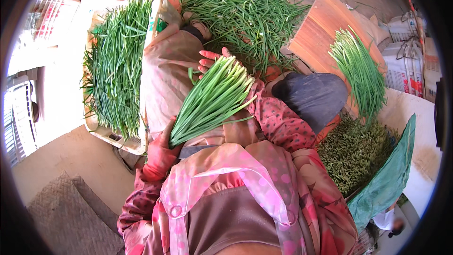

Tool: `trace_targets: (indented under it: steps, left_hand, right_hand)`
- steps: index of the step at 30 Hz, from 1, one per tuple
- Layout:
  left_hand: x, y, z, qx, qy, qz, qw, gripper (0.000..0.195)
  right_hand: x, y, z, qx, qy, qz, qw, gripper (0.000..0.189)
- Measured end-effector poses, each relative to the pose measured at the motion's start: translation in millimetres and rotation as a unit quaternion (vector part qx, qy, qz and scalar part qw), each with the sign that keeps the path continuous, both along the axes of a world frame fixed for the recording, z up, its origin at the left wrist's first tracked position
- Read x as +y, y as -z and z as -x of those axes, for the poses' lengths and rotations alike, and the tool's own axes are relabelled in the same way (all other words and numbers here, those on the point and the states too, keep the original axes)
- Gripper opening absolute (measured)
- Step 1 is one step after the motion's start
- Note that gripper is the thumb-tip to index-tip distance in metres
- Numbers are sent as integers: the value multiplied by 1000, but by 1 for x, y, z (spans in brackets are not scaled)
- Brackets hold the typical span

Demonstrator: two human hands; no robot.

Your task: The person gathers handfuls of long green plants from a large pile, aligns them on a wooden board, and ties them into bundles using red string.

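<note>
A bundle of garlic chives [208, 99] lies slanted across my lap, pale cut ends up and to the right, green leaves down and to the left. My left hand [163, 147], in a reddish glove, grips the leafy end. Beneath the pale ends is my right hand [209, 60], fingers spread and showing past the bundle; its palm is hidden. A clear plastic apron [177, 53] with pink dots covers my lap. On a tilted wooden board [320, 25] to the right rests another bunch of chives [359, 71].
Loose chives [240, 11] form a large heap in front of me. At my left stands a pale plastic crate [143, 127] filled with chives [118, 64]. Packed green plant tips [357, 152] sit at lower right beside a green sheet [385, 180]. Woven matting [70, 216] lies lower left.
</note>
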State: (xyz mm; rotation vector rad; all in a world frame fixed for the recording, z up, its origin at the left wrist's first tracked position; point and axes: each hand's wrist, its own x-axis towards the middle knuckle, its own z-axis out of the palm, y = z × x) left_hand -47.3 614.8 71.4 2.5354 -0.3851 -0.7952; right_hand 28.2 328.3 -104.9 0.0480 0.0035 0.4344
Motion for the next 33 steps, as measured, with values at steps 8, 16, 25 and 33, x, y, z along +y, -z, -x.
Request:
trace_targets:
  steps: [8, 16, 25, 33]
  left_hand:
    - [7, -51, -84, 21, 8, 173, 985, 85]
    - [-112, 26, -127, 503, 1, 337, 796, 85]
    - [-127, 41, -95, 611, -31, 338, 715, 69]
    - [-100, 33, -90, 594, -143, 375, 697, 70]
  right_hand:
    - [-3, -39, -3, 32, 3, 40, 999, 63]
    - [-21, -121, 0, -5, 1, 265, 964, 53]
    - [-64, -105, 33, -153, 78, 546, 820, 49]
    - [-87, -109, 94, 70, 101, 620, 775, 62]
